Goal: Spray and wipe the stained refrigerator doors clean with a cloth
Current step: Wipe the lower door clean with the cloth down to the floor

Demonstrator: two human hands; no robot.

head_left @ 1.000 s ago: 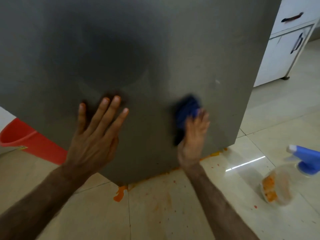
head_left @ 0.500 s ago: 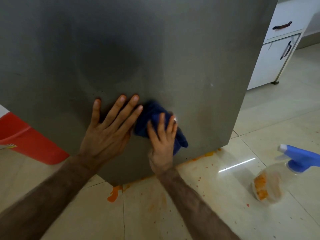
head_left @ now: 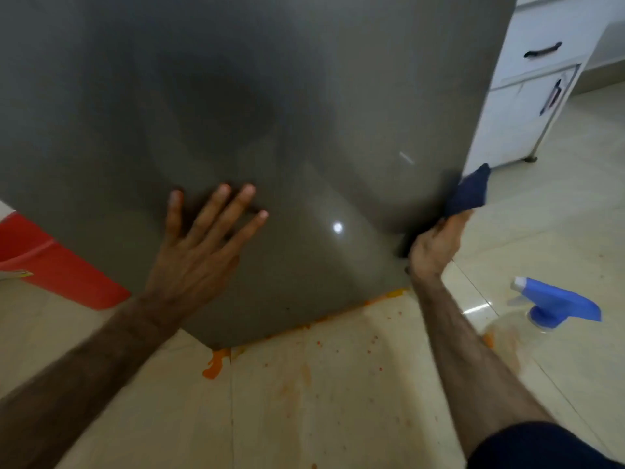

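The grey refrigerator door (head_left: 304, 96) fills the upper part of the view. My left hand (head_left: 203, 245) presses flat on its lower part, fingers spread. My right hand (head_left: 436, 245) holds a dark blue cloth (head_left: 468, 192) at the door's right edge, low down; its fingers are largely hidden behind the edge. A clear spray bottle (head_left: 507, 336) with a blue trigger head (head_left: 558, 304) stands on the floor to the right, smeared with orange.
Orange stain (head_left: 214, 365) runs along the floor under the door's bottom edge, with splatter on the beige tiles (head_left: 338, 401). A red bin (head_left: 50, 262) stands at the left. A white cabinet (head_left: 527, 96) with dark handles is at the upper right.
My right hand has swept the cloth from beside my left hand rightward to the door's right edge. My left hand stays pressed on the door.
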